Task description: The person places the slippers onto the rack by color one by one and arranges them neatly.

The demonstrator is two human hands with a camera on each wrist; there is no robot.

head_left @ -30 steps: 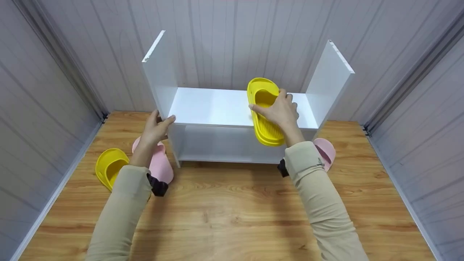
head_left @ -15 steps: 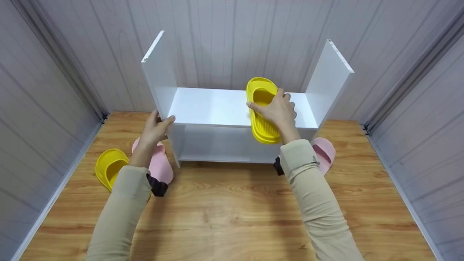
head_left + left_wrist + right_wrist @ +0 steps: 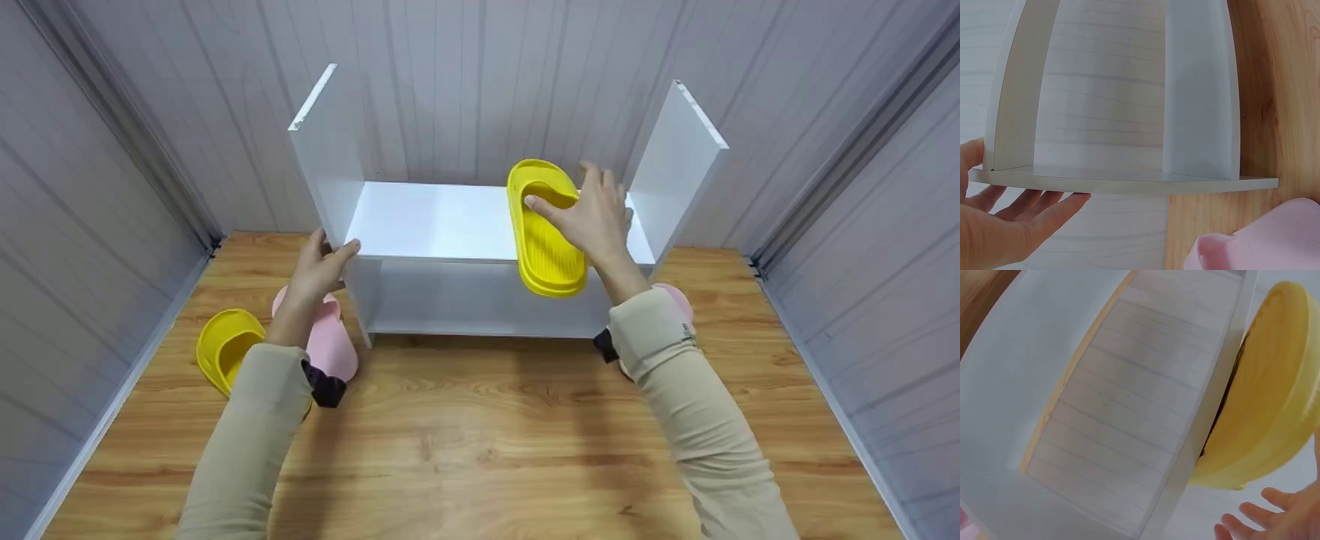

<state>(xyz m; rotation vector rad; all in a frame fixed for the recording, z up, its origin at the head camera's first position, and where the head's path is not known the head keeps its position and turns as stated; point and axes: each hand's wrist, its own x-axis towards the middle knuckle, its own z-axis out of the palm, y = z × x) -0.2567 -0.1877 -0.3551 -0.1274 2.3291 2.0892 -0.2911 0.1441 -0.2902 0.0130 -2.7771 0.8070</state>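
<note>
A yellow slipper (image 3: 551,251) lies on the upper board of a white shelf (image 3: 427,217), toe to the back, its heel sticking out past the front edge. Over it, my right hand (image 3: 598,217) has its fingers spread, the thumb above the foot opening. In the right wrist view, the fingers (image 3: 1261,516) stand apart from the slipper's heel (image 3: 1269,399). My left hand (image 3: 316,266) grips the shelf's left side panel, thumb at the front edge. The left wrist view shows that hand's fingers (image 3: 1053,216) along the panel's outer face.
On the floor (image 3: 465,450) left of the shelf are another yellow slipper (image 3: 223,341) and a pink slipper (image 3: 334,345), partly behind the left arm. A pink slipper (image 3: 679,301) at the right is mostly covered by the right sleeve. Panelled walls (image 3: 450,90) enclose the back and sides.
My right hand has let go of the yellow slipper and shifted slightly right, its fingers spreading. The slipper has moved only slightly left. My left hand stays on the side panel.
</note>
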